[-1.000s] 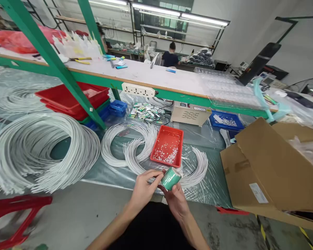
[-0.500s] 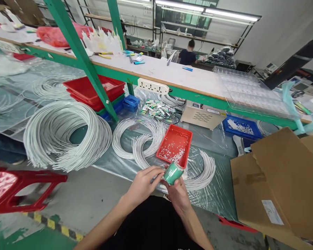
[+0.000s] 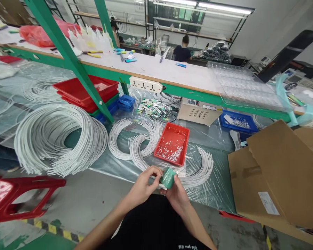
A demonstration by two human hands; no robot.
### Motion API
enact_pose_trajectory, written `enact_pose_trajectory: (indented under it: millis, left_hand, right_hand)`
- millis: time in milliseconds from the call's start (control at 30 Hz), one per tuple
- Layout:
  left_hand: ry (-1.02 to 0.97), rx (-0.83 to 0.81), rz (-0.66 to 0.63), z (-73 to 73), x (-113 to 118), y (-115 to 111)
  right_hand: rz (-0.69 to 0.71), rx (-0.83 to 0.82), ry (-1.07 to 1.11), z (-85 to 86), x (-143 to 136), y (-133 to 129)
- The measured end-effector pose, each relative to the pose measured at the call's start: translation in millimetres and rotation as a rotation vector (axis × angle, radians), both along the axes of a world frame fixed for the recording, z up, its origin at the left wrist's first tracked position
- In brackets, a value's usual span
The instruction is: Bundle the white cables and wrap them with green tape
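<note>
Both hands meet close together at the lower centre of the frame, on one green roll. The right hand [image 3: 179,194] is clamped around the roll [image 3: 168,178] from the right and below, its thumb up on the right side. The left hand [image 3: 145,185] has its thumb and fingertips bent in at the roll's left edge; whether they pinch it or only rest on it I cannot tell. So the roll lies right of the left fingertips and left of the right thumb, neither hand nearer, as both reach it. Its long axis seems to slant from lower left to upper right, though fingers hide part of it.

Counted out: two hands, one roll, one red tray [image 3: 169,161] just beyond them with white bits too many to count. One curved cable bundle shows left of the hands [image 3: 137,149] and right of them [image 3: 206,166]; its middle is hidden, so it may be two. One medium coil [image 3: 117,139] lies left of the tray, and one big coil [image 3: 94,139] left of that. One carton [image 3: 276,173] stands at the lower right, one power strip [image 3: 146,84] hangs at upper centre.
</note>
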State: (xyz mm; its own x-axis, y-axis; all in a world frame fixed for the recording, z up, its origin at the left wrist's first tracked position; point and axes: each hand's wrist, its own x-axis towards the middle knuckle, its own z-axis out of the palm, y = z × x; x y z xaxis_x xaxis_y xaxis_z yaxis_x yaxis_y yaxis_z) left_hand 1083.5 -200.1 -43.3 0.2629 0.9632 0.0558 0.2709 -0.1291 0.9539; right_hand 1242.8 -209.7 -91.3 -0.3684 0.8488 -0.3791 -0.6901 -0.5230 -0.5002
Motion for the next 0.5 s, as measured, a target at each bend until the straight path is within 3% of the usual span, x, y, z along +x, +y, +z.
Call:
enact_pose_trajectory:
  millis: [100,200,400,500]
  left_hand:
    - [-0.154,-0.164,0.044,-7.4,2.4,-5.1]
    - [-0.187,-0.208,0.080,-11.1,3.0,-8.3]
    - [0.103,0.000,0.073,-14.8,8.1,-7.7]
    - [0.147,0.031,0.089,-17.9,12.8,-5.5]
  right_hand:
    - [-0.014,-0.042,-0.089,-0.8,-0.7,0.9]
    - [-0.017,-0.054,-0.188,-3.4,-1.1,0.2]
    - [-0.074,-0.049,-0.266,-8.0,-1.7,-1.6]
    - [-0.075,-0.077,-0.263,-11.0,-1.7,-1.1]
